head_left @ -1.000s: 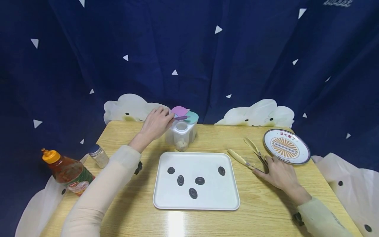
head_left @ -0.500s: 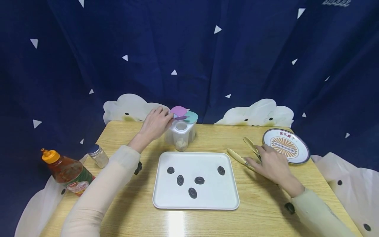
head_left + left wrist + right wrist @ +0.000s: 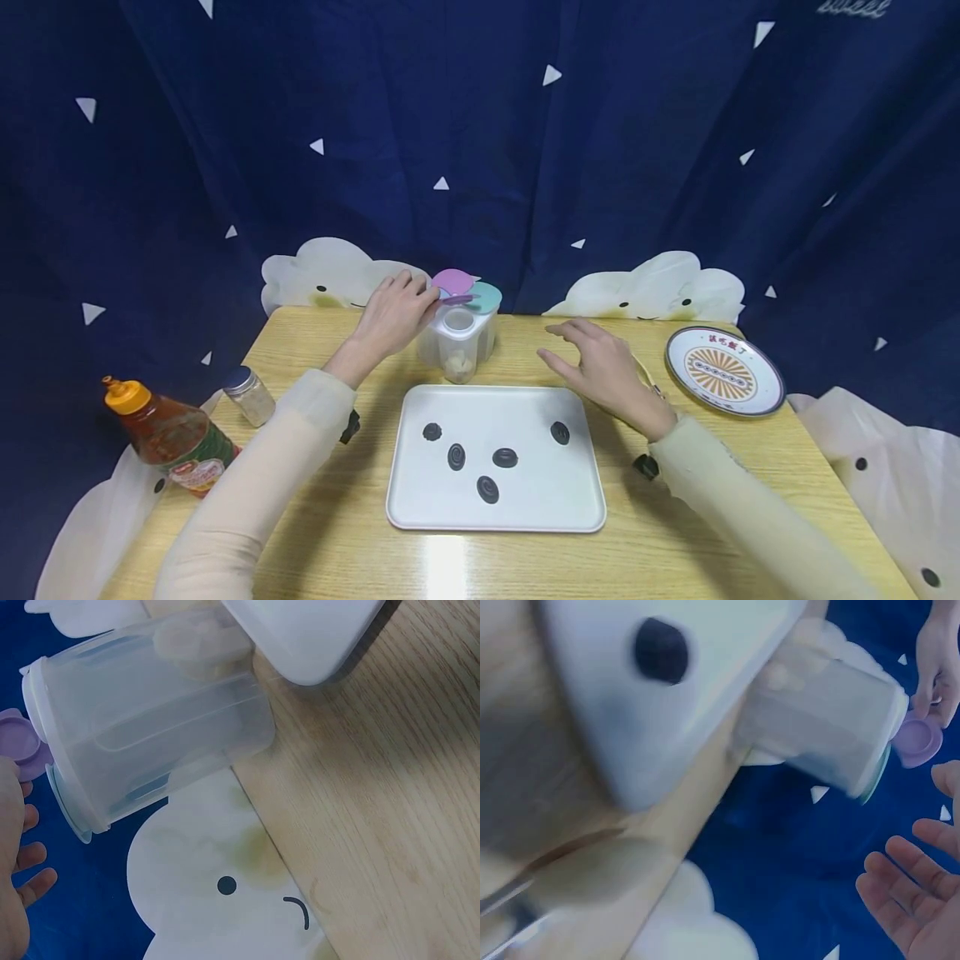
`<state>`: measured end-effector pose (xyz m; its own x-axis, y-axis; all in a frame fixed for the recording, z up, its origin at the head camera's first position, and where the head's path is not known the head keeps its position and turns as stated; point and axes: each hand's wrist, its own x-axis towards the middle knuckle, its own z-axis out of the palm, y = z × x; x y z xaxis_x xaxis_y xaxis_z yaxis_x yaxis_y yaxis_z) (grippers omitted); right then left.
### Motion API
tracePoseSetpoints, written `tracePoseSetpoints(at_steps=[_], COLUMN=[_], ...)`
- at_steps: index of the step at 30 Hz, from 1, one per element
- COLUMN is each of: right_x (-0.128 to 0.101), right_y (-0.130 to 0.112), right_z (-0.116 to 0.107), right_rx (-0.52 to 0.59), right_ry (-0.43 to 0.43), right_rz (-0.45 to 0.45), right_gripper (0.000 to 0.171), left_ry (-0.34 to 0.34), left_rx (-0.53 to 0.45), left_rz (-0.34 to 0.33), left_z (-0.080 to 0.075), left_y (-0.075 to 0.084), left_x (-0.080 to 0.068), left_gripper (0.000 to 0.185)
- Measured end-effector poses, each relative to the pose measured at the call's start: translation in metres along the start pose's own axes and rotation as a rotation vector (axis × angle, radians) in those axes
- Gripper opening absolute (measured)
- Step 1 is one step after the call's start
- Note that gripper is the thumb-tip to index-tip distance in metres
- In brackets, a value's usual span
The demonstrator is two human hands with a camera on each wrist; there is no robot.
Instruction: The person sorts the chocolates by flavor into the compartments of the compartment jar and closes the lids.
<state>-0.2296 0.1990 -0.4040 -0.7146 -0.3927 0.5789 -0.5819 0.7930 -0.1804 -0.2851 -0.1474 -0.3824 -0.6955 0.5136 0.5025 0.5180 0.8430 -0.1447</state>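
Your right hand [image 3: 603, 367] has left the tongs [image 3: 651, 385] and hovers open toward the container [image 3: 459, 337] at twelve o'clock of the tray [image 3: 497, 457]; keep your left hand [image 3: 393, 315] pinching the purple lid [image 3: 453, 282] steady.

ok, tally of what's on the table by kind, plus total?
Dark cookies on the white tray: 5, e.g.
Tray: 1
Clear container with flip lids: 1
Patterned plate: 1
Small jar: 1
Tongs, mostly hidden by the right hand: 1
Total: 10
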Motion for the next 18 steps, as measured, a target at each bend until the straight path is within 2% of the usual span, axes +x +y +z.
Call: tracePoseSetpoints(at_steps=[7, 13, 18], right_x=[0.042, 0.07, 0.086], right_y=[-0.019, -0.026, -0.033], right_z=[0.018, 0.034, 0.045], right_rx=[0.105, 0.19, 0.208], right_ry=[0.037, 0.017, -0.017], right_rz=[-0.042, -0.039, -0.035], right_gripper=[0.03, 0.027, 0.025], left_ry=[0.027, 0.043, 0.065], left_rx=[0.002, 0.003, 0.006], left_rz=[0.009, 0.018, 0.028], left_z=[0.001, 0.001, 0.002], left_y=[0.0, 0.0, 0.0], left_x=[-0.001, -0.001, -0.002], left_gripper=[0.018, 0.018, 0.017])
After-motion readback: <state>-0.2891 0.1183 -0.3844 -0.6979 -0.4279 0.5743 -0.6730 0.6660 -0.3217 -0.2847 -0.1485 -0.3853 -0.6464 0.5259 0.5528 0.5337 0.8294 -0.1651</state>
